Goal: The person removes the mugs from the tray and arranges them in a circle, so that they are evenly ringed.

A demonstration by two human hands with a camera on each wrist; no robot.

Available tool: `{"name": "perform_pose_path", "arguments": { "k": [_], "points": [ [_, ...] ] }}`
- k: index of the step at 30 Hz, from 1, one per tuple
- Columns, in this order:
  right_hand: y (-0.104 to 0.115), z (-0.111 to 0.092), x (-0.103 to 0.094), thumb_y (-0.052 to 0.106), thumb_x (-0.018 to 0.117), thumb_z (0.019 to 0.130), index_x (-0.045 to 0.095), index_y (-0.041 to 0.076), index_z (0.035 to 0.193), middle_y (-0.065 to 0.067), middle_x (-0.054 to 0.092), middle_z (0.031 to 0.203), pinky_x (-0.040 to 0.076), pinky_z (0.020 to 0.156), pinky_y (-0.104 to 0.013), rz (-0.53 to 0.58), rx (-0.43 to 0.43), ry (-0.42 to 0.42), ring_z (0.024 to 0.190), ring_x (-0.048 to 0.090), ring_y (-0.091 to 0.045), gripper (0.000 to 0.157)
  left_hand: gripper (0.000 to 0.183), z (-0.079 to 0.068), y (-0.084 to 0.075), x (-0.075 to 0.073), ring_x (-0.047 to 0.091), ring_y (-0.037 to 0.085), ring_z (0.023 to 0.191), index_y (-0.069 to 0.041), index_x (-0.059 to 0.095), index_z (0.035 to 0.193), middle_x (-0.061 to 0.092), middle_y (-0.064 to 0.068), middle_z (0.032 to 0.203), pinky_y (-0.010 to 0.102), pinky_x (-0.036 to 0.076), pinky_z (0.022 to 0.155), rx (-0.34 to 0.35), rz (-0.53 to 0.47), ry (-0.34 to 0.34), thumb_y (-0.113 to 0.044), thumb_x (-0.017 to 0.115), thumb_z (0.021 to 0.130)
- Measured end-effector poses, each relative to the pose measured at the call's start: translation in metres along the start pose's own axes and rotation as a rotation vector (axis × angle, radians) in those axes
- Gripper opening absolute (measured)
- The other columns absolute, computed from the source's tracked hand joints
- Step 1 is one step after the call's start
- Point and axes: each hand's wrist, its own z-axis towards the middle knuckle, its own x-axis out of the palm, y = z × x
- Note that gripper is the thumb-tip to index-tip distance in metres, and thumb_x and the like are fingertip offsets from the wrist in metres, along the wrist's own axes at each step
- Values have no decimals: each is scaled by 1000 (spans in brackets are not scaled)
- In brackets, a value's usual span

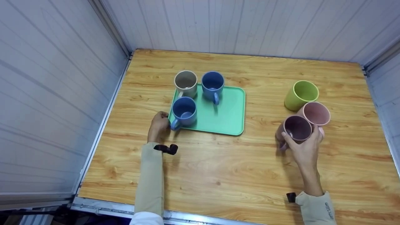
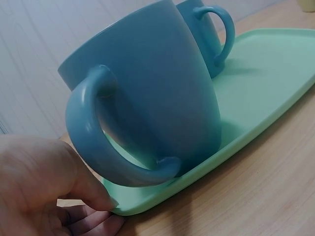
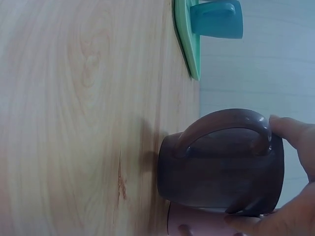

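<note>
My left hand (image 1: pixel 160 122) pinches the near left corner of a green tray (image 1: pixel 223 117), with fingertips at its rim in the left wrist view. Beside that hand, one blue mug (image 2: pixel 152 83) sits on the corner, handle toward me. A second blue mug (image 1: pixel 212 84) and a beige-grey mug (image 1: pixel 186 82) stand at the tray's far side. Over on the right, my right hand (image 1: pixel 307 148) grips a dark purple mug (image 3: pixel 221 167) near its rim, thumb on one side and fingers on the other. Its handle faces the wrist camera.
A pink mug (image 1: pixel 317 114) stands right behind the dark purple one, overlapped by it in the head view. Behind that is a yellow-green cup (image 1: pixel 300 95). The wooden table (image 1: pixel 215 175) is bounded by pale panel walls (image 1: pixel 243 28) at the back and sides.
</note>
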Motion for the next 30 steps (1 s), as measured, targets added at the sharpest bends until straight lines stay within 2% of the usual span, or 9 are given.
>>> {"name": "perform_pose_path", "arguments": {
  "k": [5,9,16,20,24,30],
  "points": [
    [8,0,-1,31,84,70,25,1,147,-24,30,144,28,108,-52,-52,18,-7,133,32,-34,102,35,-1,0,-1,44,26,114,-3,47,127,48,15,127,38,37,97,9,26,12,-6,39,93],
    [15,1,0,35,81,72,21,1,149,-24,28,147,25,111,-51,-84,27,-8,135,30,-36,104,36,-2,-1,-1,44,26,115,-2,46,128,47,15,129,38,38,98,8,27,19,-6,38,93],
    [28,6,6,34,81,72,23,0,149,-21,28,148,26,110,-51,-80,-43,-24,135,28,-35,101,36,-1,-1,-1,44,25,113,-3,47,126,48,14,125,36,38,96,1,17,6,-4,38,91],
    [39,9,13,33,80,74,24,0,148,-20,28,148,27,110,-49,-47,-81,-5,135,30,-30,98,34,-2,-2,-1,44,26,112,-4,48,124,48,14,123,37,38,95,-3,20,3,-6,40,91],
    [50,10,23,30,81,74,23,-1,148,-22,27,148,21,115,-43,-1,-142,28,139,26,-28,99,33,-1,-2,-1,44,26,112,-4,48,123,48,13,122,37,37,96,-12,0,3,-5,41,91],
    [68,9,43,31,81,75,23,-1,148,-22,29,147,19,116,-40,33,-191,74,139,27,-30,98,33,0,0,0,44,25,110,-4,48,123,49,13,120,36,37,96,-11,-29,-1,-4,41,90]
  ]
}}
